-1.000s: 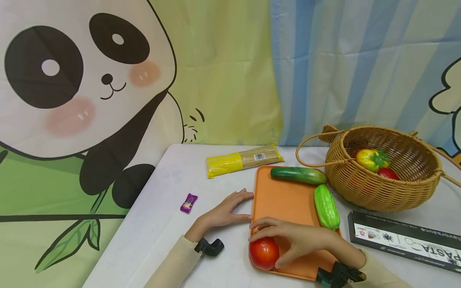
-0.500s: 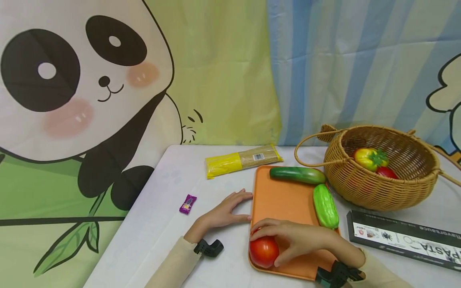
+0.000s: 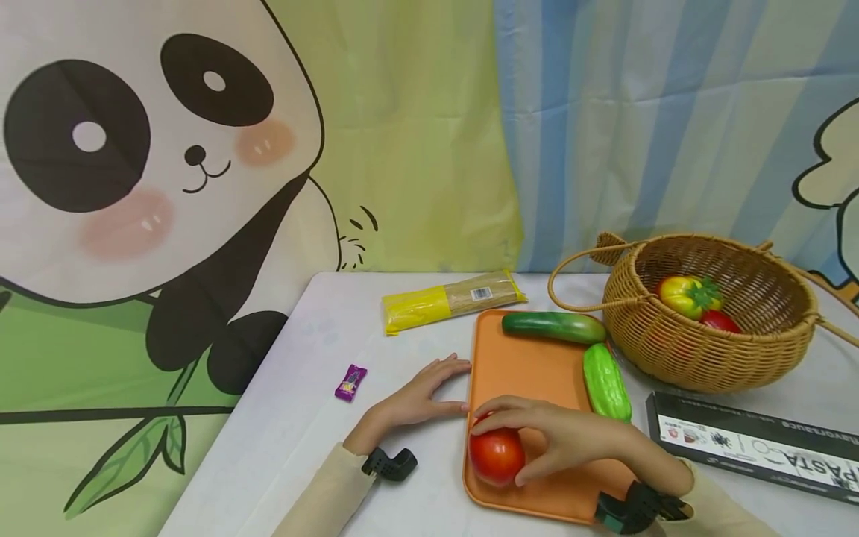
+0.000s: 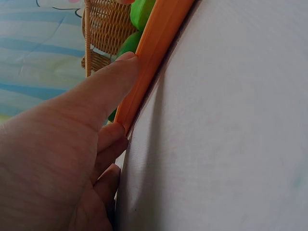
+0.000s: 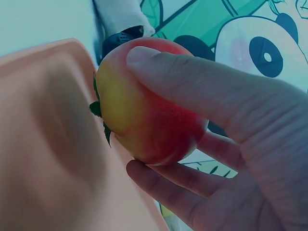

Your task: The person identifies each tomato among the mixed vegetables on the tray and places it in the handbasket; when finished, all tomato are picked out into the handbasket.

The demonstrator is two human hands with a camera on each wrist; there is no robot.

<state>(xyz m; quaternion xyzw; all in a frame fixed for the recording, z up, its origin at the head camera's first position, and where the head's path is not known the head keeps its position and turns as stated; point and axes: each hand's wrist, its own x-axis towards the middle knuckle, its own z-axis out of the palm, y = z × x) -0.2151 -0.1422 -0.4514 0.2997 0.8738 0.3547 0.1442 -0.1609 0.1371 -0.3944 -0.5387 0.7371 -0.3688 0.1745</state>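
Note:
My right hand (image 3: 564, 432) grips a toy tomato (image 3: 496, 456) between thumb and fingers over the near left corner of an orange tray (image 3: 530, 380). In the right wrist view the tomato (image 5: 151, 106) is tilted, its yellowish end and green leaves turned toward the tray, with a gap beneath it. My left hand (image 3: 417, 395) rests beside the tray's left edge, fingers extended; the left wrist view has its thumb and fingertips at the orange rim (image 4: 144, 79). A dark green cucumber (image 3: 553, 327) lies along the tray's far edge, and a light green ridged vegetable (image 3: 607, 382) along the right.
A wicker basket (image 3: 711, 358) with a yellow pepper-like vegetable (image 3: 683, 295) and something red (image 3: 721, 321) stands at the right. A black pasta box (image 3: 758, 447) lies before it. Behind the tray is a yellow noodle packet (image 3: 452, 300); a small purple wrapped sweet (image 3: 350, 382) lies left.
My right hand has lifted the tomato off the tray and shifted it slightly right and away from me. The left hand stays at the tray's edge.

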